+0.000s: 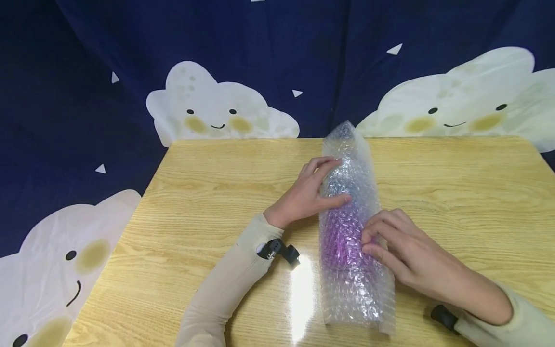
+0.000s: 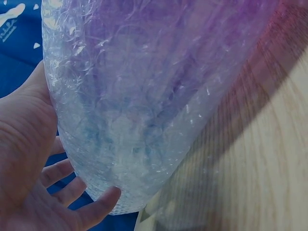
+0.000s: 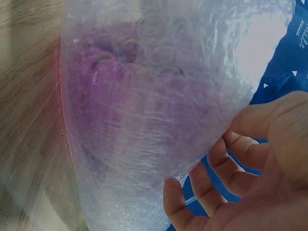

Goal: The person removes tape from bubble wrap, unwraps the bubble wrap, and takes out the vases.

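A long bundle of clear bubble wrap [image 1: 353, 294] lies lengthwise on the table, rolled round something that shows pink-purple at the near part and bluish farther up. The layers blur what is inside, so its kind cannot be told. My left hand [image 1: 305, 195] rests on the upper left side of the wrap, thumb and fingers spread apart. On the right side, my right hand [image 1: 403, 246] pinches the wrap's edge between thumb and fingertips. The right wrist view shows those curled fingers [image 3: 224, 159] at the plastic's edge; in the left wrist view the left fingers [image 2: 98, 209] lie along the wrap's side.
Beneath everything is a light wood-grain table [image 1: 195, 193]. A dark blue cloth [image 1: 260, 43] printed with smiling clouds hangs behind its far edge and along the left. A small black device [image 1: 279, 250] sits at the left wrist, another [image 1: 444, 318] at the right.
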`<state>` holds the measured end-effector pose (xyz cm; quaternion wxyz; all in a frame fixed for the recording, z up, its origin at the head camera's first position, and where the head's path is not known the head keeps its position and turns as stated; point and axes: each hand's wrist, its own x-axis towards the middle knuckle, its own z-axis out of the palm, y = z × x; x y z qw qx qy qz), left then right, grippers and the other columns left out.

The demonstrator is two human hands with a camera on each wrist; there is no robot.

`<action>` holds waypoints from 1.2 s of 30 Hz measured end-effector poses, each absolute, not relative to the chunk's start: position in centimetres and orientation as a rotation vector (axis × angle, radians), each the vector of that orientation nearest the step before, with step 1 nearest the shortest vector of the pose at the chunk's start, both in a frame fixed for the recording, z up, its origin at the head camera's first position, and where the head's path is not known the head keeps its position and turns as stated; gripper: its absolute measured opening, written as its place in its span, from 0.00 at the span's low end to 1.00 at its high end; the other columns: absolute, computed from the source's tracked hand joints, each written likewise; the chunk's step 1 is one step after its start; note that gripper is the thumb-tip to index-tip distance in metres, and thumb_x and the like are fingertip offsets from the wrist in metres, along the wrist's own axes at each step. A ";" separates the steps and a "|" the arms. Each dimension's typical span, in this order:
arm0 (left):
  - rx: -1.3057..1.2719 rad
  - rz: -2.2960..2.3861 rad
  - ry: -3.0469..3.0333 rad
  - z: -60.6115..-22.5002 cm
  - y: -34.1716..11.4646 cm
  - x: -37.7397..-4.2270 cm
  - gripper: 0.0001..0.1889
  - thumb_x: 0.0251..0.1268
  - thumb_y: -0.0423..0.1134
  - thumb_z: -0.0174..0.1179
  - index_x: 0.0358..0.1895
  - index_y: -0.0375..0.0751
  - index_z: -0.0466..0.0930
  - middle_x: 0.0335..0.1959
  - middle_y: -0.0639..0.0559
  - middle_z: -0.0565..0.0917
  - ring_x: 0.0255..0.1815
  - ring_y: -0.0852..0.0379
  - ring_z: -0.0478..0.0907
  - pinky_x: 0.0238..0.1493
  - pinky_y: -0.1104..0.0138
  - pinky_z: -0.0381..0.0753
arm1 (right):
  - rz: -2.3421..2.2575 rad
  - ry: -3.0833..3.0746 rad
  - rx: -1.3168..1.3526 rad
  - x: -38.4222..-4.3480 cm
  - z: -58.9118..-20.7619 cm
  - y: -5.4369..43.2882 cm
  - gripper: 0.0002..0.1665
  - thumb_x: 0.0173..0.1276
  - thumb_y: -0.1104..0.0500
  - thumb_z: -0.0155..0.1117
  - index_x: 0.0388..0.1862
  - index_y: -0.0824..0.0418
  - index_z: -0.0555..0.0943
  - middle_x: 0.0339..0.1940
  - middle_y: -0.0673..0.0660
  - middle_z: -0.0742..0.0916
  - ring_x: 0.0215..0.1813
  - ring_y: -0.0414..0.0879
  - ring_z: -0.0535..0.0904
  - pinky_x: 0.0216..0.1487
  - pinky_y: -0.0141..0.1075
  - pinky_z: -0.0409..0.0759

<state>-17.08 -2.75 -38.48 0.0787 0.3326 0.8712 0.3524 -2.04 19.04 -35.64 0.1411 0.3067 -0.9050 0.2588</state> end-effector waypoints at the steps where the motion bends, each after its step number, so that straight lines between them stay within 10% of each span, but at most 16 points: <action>1: 0.996 1.054 2.609 -38.5 -2.7 -17.1 0.45 0.65 0.62 0.67 0.82 0.56 0.57 0.82 0.52 0.56 0.82 0.53 0.55 0.79 0.54 0.70 | 0.750 -2.614 0.885 -2.0 -35.6 19.0 0.14 0.67 0.59 0.71 0.41 0.39 0.79 0.46 0.35 0.82 0.52 0.35 0.72 0.57 0.25 0.72; 18: 1.010 1.067 2.616 -38.4 -2.7 -17.1 0.45 0.64 0.61 0.68 0.82 0.56 0.58 0.83 0.51 0.57 0.83 0.51 0.55 0.79 0.54 0.71 | 0.714 -2.536 0.978 -2.1 -36.1 18.9 0.03 0.78 0.53 0.60 0.40 0.43 0.76 0.47 0.39 0.81 0.50 0.37 0.67 0.56 0.27 0.68; 36: 1.024 1.064 2.618 -38.4 -2.8 -17.2 0.45 0.64 0.61 0.68 0.82 0.54 0.59 0.82 0.52 0.58 0.82 0.52 0.56 0.79 0.55 0.71 | 0.738 -2.622 0.974 -2.0 -35.7 19.1 0.16 0.71 0.63 0.65 0.37 0.42 0.72 0.48 0.35 0.77 0.54 0.31 0.65 0.58 0.26 0.68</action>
